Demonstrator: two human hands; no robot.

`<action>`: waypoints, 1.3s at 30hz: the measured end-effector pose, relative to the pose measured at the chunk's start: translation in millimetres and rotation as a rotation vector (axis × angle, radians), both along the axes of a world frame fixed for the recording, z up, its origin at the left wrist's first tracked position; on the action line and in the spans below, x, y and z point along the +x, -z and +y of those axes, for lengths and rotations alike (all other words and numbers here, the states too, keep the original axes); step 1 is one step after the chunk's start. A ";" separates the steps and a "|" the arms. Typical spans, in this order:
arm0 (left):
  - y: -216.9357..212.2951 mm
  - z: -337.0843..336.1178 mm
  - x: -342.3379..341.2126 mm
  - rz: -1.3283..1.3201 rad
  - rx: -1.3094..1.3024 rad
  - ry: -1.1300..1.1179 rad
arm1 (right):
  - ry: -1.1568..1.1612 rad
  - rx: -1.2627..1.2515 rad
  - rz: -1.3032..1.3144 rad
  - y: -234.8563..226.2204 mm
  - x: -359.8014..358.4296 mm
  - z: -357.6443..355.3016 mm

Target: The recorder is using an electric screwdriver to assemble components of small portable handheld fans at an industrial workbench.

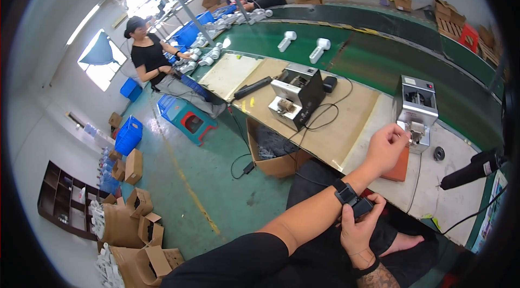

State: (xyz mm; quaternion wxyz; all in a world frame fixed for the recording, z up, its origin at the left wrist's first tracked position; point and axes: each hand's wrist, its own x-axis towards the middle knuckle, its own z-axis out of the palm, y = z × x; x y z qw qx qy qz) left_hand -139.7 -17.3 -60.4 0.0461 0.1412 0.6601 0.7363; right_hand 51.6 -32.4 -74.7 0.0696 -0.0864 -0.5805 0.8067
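Observation:
My left hand (387, 149) is raised over the bench, its fingers curled together beside the front of a silver-and-black screw feeder (416, 105). Whatever those fingers may hold is hidden. A black boxy device (359, 206) is strapped to my left wrist. My right hand (359, 231) grips this device, with thumb and fingers around its sides. Partly behind my left hand lies a reddish-brown block (399, 168). Near the feeder sits a small black ring (439, 153), and a black electric screwdriver (472, 170) slants in from the right.
A second screw feeder (297, 96) and a black electric screwdriver (253, 87) occupy the bench to the left. White plastic parts (320, 51) rest on the green conveyor (357, 63). Below the bench stands a cardboard box (271, 164). Two co-workers (149, 55) work farther back.

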 end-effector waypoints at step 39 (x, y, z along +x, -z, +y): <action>75.3 -92.0 -58.9 0.404 -0.723 -0.222 | 0.747 1.192 0.033 91.0 15.7 253.2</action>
